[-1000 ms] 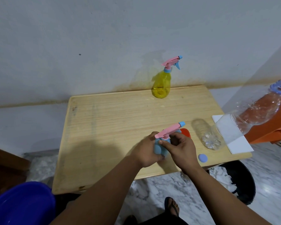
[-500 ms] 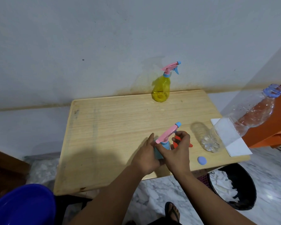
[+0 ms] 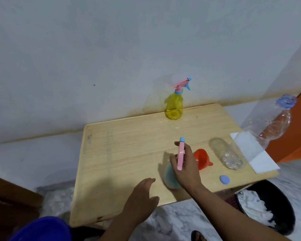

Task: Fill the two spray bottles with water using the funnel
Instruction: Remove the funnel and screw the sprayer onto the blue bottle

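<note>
r hand (image 3: pixel 186 168) has its grip curled round the pink spray head (image 3: pixel 180 156) of the blue spray bottle (image 3: pixel 171 176), fingers wrapped at the neck, blue nozzle tip pointing away toward the wall. bottle stands upright on the tabletop (image 3: pixel 122 153) near the front edge. l hand (image 3: pixel 142 197) hangs over the front edge w/ fingers loosely spread, holding nothing, just left of the blue bottle, not touching it. orange funnel (image 3: pixel 201 159) sits just right of the r hand, mouth up. clear plastic bottle (image 3: pixel 231 157) lies on its side beyond the funnel, contents hard to tell. small blue cap (image 3: pixel 224 179) lies near the front right corner. yellow spray bottle (image 3: pixel 174 108) stands at the back edge by the wall, well apart. left half of the tabletop is open wood. black bin (image 3: pixel 274 211) w/ white paper in it sits on the floor at right.
</note>
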